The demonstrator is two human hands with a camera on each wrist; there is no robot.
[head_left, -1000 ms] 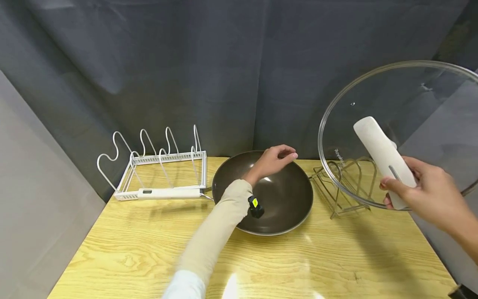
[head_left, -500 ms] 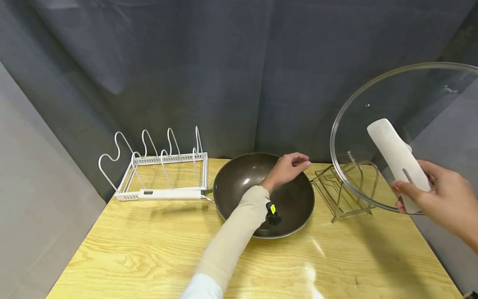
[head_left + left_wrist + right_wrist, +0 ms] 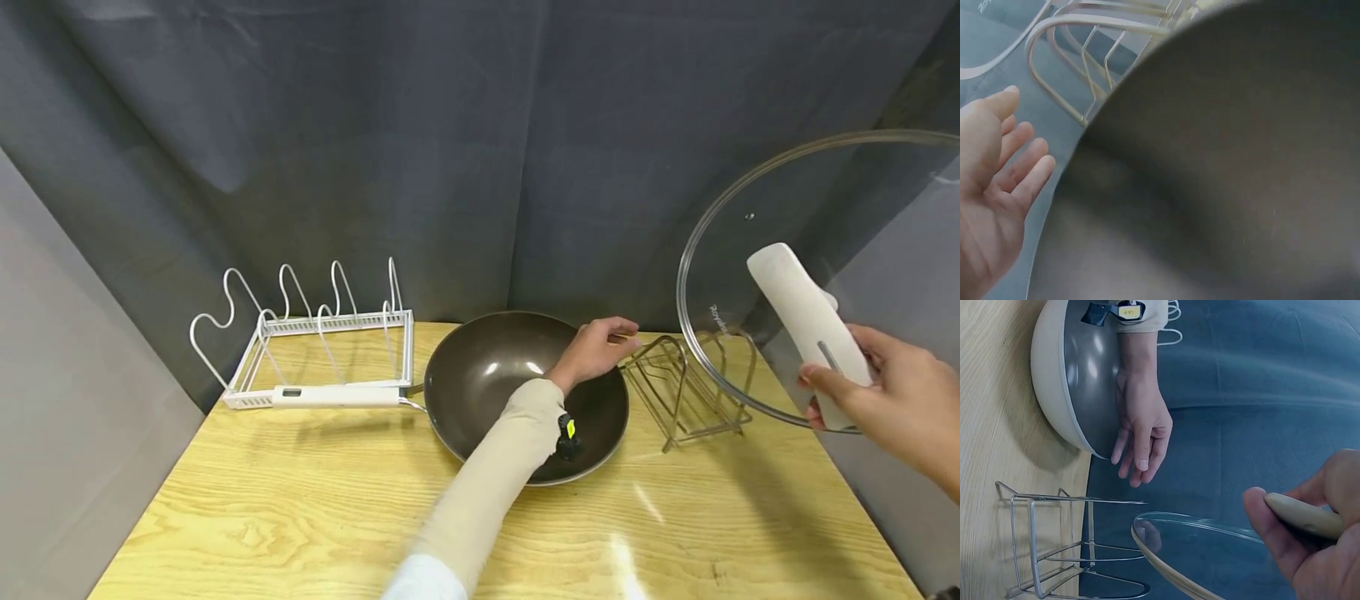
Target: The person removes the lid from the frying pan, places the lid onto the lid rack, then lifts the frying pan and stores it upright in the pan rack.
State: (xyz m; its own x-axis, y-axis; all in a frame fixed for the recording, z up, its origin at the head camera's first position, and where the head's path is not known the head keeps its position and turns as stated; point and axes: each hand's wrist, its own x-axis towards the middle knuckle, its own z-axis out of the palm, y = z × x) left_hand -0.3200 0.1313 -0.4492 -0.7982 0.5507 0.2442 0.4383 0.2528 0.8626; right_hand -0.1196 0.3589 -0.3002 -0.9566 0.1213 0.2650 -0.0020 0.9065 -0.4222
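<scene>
Near the table's [image 3: 300, 517] back edge, the left hand [image 3: 597, 348], relaxed, had moved rightward across the wok [image 3: 480, 400] toward the rack [image 3: 679, 396]; the right hand [image 3: 903, 396] gripped the lid [image 3: 795, 287] above the right edge.

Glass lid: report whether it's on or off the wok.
Off. The right hand grips the glass lid by its white handle, apart from the wok, which sits uncovered.

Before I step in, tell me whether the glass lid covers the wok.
No, the right hand holds the glass lid up by its white handle, off to the right of the wok.
</scene>
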